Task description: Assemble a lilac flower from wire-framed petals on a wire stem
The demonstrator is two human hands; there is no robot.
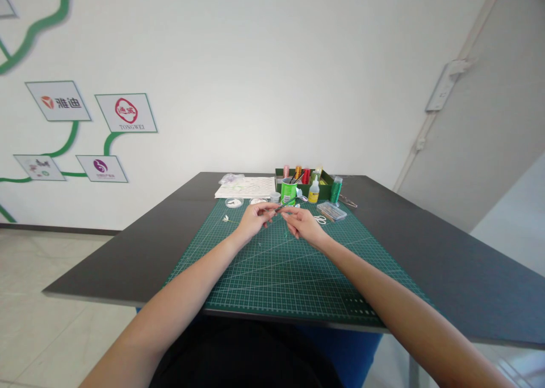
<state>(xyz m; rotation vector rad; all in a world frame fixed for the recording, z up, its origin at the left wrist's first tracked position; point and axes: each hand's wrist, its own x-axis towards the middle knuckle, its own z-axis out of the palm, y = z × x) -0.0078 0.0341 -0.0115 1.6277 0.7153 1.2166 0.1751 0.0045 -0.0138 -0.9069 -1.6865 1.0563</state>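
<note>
Above the green cutting mat [281, 274], my left hand [256, 218] and my right hand [304, 224] meet with fingertips almost touching. Between them is a thin dark stick-like piece [291, 201], slanting up to the right; its exact kind is too small to make out. The fingers of my left hand are closed on its lower end. My right thumb and fingers pinch close by it. Just behind the hands stands a bright green can [288, 190] with dark-handled tools in it. White-handled scissors [320, 219] lie right of my right hand.
A dark green box [326, 190] holds several thread spools. Near it are a yellow-labelled glue bottle [314, 190], a green thread spool [336, 189], a flat clear case [331, 211] and tweezers [348, 201]. White sheets [244, 188] and a small round dish [234, 202] are at the back left.
</note>
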